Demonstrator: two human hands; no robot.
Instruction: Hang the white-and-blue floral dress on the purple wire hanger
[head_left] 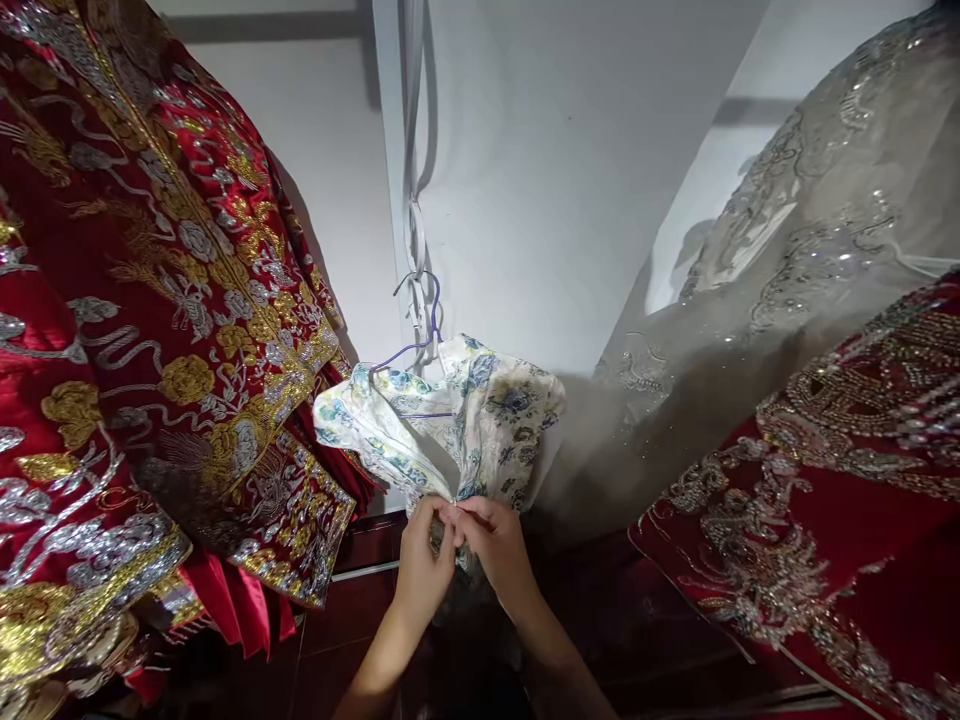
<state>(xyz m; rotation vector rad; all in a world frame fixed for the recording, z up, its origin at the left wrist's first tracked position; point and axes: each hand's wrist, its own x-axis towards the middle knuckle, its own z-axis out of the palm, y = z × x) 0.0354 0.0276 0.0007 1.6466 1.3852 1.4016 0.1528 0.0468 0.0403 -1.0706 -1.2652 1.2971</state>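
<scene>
A short-sleeved white garment with blue and green flowers (pixel 506 405) hangs on a purple hanger (pixel 409 350), its front parted in a V. At the bottom of that V, my left hand (pixel 427 550) pinches one front edge. My right hand (pixel 491 540) meets it there, thumb and fingertips closed on the other edge. The fingertips of both hands touch, and any button or fastener between them is too small to make out. Below the hands, the lower part of the garment is mostly hidden.
Red robes with gold and silver embroidery (pixel 195 300) hang close on the left. To the right are a sheer beaded gown (pixel 817 240) and a red beaded garment (pixel 847 540). The hanger hooks onto a white cord (pixel 415 230) along the wall (pixel 562 170). Dark floor tiles (pixel 337 620) lie below.
</scene>
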